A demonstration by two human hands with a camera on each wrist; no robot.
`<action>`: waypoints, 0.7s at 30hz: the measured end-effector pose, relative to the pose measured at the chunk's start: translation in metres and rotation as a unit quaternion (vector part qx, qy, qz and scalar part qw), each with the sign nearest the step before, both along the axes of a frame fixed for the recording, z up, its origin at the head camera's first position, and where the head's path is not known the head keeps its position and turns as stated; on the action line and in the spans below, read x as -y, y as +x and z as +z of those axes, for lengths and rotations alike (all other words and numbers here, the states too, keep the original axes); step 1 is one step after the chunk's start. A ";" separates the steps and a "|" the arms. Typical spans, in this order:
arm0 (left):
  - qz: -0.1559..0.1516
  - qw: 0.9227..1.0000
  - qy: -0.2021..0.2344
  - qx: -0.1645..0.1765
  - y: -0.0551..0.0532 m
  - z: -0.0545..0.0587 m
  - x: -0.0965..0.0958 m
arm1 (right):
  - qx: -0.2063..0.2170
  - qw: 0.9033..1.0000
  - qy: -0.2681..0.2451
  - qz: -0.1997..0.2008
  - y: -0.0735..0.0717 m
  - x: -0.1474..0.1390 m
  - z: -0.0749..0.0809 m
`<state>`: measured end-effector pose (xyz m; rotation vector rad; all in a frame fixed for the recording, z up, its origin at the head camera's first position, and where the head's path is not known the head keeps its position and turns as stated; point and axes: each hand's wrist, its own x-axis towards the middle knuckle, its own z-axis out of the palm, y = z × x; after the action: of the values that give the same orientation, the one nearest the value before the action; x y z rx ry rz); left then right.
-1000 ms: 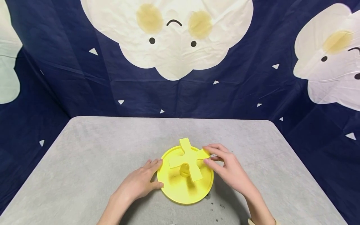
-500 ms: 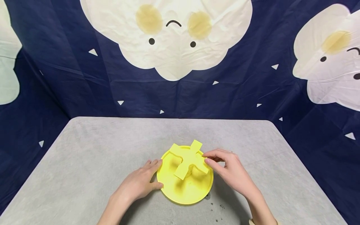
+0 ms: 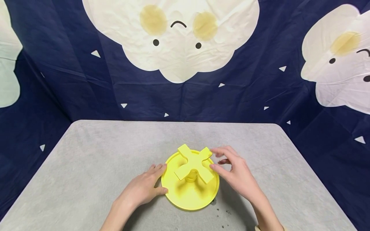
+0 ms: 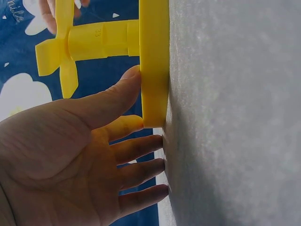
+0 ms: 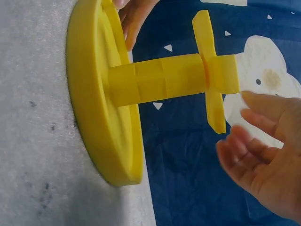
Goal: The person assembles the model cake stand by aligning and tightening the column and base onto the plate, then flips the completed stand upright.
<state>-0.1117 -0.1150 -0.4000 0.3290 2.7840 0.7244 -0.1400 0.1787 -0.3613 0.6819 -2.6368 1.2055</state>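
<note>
A yellow stand has a round rimmed base [image 3: 190, 199] flat on the table, with an upright post [image 5: 160, 80] rising from its middle. On the post sits a yellow cross-shaped top [image 3: 194, 163]. Spread and fairly straight, my left hand [image 3: 144, 186] touches the base's left rim. The left wrist view has its thumb [image 4: 127, 82] against the rim, fingertips by the table. At the cross's right side is my right hand [image 3: 238, 173], fingers loosely bent and thumb apart from them. In the right wrist view its fingertips lie close to one arm, seemingly holding nothing.
The grey table [image 3: 115, 147] has rounded far corners and a few dark specks [image 3: 223, 218] right of the base. A navy cloth [image 3: 144, 93] with white clouds hangs behind it and at both sides.
The cross-shaped top has turned on its post through different angles. My right fingers moved in along it, then back out and apart. My left hand and the base have stayed in place.
</note>
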 end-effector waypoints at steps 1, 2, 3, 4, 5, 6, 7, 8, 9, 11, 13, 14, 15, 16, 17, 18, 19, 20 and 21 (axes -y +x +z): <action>0.000 1.000 0.000 -0.001 0.000 0.000 0.000 | -0.001 1.000 0.001 0.004 -0.001 0.000 -0.001; 0.000 1.000 0.000 -0.001 0.000 0.000 0.000 | 0.000 1.000 -0.001 0.012 -0.001 0.001 -0.002; 0.000 1.000 0.000 -0.001 0.000 0.001 0.000 | 0.003 1.000 0.003 0.020 -0.002 0.001 -0.003; -0.001 1.000 0.000 -0.001 0.000 0.001 0.000 | 0.006 1.000 0.009 0.027 -0.002 0.002 -0.003; -0.001 1.000 0.000 -0.001 0.000 0.001 0.001 | 0.015 0.999 0.012 0.033 -0.002 0.002 -0.004; -0.001 1.000 0.000 0.000 0.000 0.001 0.001 | 0.024 0.999 0.017 0.038 -0.001 0.003 -0.005; -0.001 1.000 -0.001 0.000 0.000 0.001 0.001 | 0.032 0.998 0.020 0.042 -0.001 0.003 -0.005; -0.001 1.000 -0.001 0.002 0.000 0.001 0.000 | 0.039 0.998 0.024 0.046 -0.001 0.003 -0.006; -0.001 1.000 -0.001 0.003 0.000 0.001 0.000 | 0.045 0.997 0.027 0.048 0.000 0.003 -0.006; -0.001 1.000 -0.001 0.005 0.000 0.001 0.000 | 0.054 0.997 0.026 0.048 0.000 0.003 -0.006; -0.002 1.000 0.001 0.006 0.000 0.001 0.000 | 0.055 0.997 0.019 0.049 0.001 0.003 -0.006; -0.003 1.000 0.002 0.006 0.000 0.001 -0.001 | 0.054 0.997 0.017 0.047 0.001 0.002 -0.006; -0.003 1.000 0.004 0.005 0.000 0.001 -0.001 | 0.051 0.998 0.015 0.044 0.001 0.002 -0.005; -0.004 1.000 0.004 0.004 0.000 0.001 -0.001 | 0.047 0.998 0.013 0.040 0.001 0.002 -0.005; -0.004 1.000 0.005 0.002 0.000 0.001 -0.001 | 0.043 0.998 0.011 0.036 0.001 0.002 -0.005; -0.004 1.000 0.005 0.001 0.000 0.001 -0.001 | 0.039 0.999 0.013 0.029 0.001 0.001 -0.004; -0.004 1.000 0.005 0.000 0.000 0.001 -0.001 | 0.034 0.999 0.017 0.021 0.001 0.001 -0.004; -0.004 1.000 0.005 -0.001 0.000 0.001 0.000 | 0.030 0.999 0.019 0.015 0.001 0.000 -0.003; -0.005 1.000 0.005 -0.002 0.001 0.001 0.000 | 0.028 0.999 0.020 0.009 0.001 0.000 -0.002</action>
<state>-0.1111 -0.1147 -0.3988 0.3449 2.7812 0.7366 -0.1385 0.1790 -0.3638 0.6907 -2.7128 1.1973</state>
